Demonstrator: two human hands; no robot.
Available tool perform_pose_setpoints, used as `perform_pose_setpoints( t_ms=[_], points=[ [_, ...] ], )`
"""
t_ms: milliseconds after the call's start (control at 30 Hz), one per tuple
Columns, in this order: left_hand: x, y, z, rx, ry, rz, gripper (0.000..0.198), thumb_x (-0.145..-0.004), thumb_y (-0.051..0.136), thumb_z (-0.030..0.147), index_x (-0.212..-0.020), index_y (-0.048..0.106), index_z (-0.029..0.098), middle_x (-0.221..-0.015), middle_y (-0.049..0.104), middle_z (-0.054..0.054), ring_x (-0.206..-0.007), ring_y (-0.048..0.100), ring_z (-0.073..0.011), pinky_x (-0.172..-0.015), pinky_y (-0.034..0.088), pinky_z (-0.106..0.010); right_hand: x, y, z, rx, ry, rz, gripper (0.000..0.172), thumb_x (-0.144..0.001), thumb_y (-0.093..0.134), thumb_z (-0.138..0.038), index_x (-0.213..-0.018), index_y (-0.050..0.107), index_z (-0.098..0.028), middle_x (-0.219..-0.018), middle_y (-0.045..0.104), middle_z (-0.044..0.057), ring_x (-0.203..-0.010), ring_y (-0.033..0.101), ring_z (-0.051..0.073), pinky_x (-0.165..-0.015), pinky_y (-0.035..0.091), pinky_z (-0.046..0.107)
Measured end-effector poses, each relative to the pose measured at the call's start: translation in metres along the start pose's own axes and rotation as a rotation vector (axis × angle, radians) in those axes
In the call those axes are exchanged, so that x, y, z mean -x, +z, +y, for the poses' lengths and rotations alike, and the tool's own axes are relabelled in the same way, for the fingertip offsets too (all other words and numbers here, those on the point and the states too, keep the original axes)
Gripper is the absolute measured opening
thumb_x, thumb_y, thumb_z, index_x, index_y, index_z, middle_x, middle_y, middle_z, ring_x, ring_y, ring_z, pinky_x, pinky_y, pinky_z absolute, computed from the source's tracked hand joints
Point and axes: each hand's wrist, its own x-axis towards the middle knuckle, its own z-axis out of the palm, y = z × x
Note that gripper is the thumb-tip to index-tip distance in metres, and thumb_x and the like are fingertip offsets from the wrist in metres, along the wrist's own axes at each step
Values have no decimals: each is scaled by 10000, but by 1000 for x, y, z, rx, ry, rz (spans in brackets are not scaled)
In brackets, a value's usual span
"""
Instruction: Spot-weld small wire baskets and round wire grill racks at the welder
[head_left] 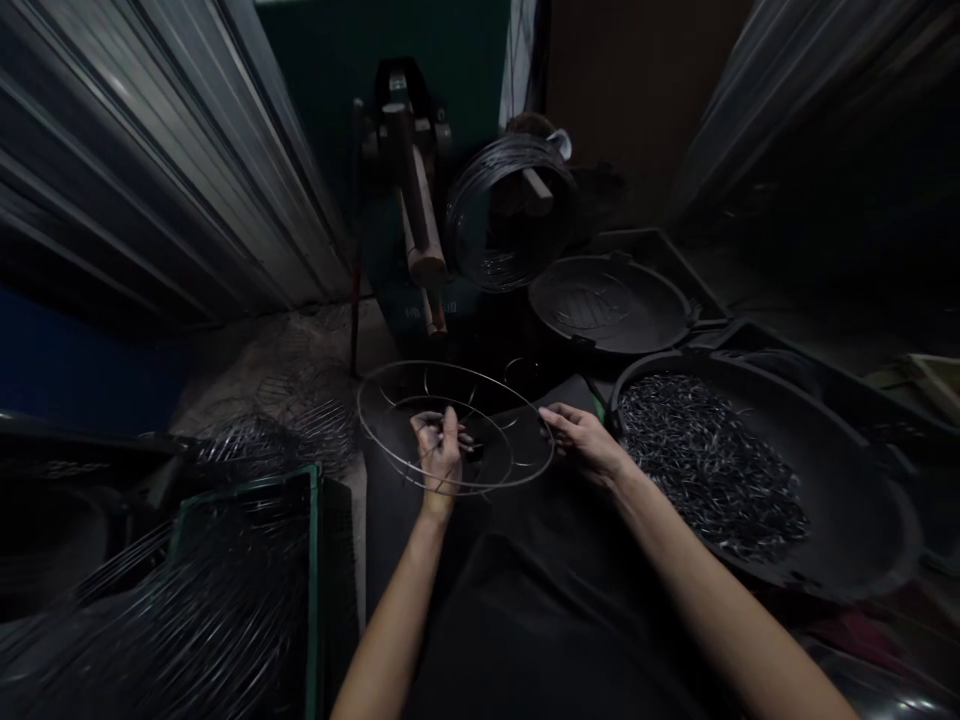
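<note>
A thin round wire frame (pixel 487 490), with an outer ring, a smaller inner ring and short curved wires between them, is held tilted over my lap. My right hand (pixel 581 435) pinches the outer ring at its right side between thumb and fingers. Within the ring's outline is my left hand (pixel 441 450), thumb up and fingers curled close to the inner ring. What those fingers grip is too dark to make out. A dark cloth (pixel 510 580) covers my lap beneath the frame.
On the right, a large black pan (pixel 862 500) holds many short metal pieces (pixel 705 465). Behind it lies another round pan (pixel 611 300). A machine (pixel 416 190) and a wire coil (pixel 510 215) stand ahead. At left, a green crate (pixel 315 560) holds wire parts.
</note>
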Motion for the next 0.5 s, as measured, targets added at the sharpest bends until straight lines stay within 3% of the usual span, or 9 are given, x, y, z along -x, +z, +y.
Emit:
perform_pose_setpoints(
  t_ms=[133,267,400,500],
  points=[
    [22,8,-47,195,-282,-21,456,-716,636,529,-885,392,183,-641,592,29,-513,620,-133,-508,497,-238,-12,-20,7,118,104,30,501,-557,780,-541,-690,474,-166,-534,460,-61,-400,342,37,-349,212,152],
    [37,12,-69,226,-496,-4,476,-677,669,540,-877,465,159,-624,606,8,-497,619,-146,-493,496,-245,-25,-22,17,215,151,59,428,-664,698,-544,-725,491,-174,-524,472,-57,-383,335,49,-339,219,164],
    [33,18,-74,133,-621,-8,396,-755,617,518,-830,516,142,-588,600,-9,-493,620,-154,-455,483,-224,-39,-25,17,336,23,116,427,-704,657,-560,-668,495,-167,-515,499,-41,-420,369,63,-391,259,177],
    [30,22,-76,100,-663,-10,391,-780,597,518,-798,514,137,-593,611,-26,-493,621,-156,-439,479,-216,-37,-53,4,461,-177,251,433,-727,606,-584,-676,524,-163,-571,536,-23,-505,450,98,-467,333,198]
  ],
)
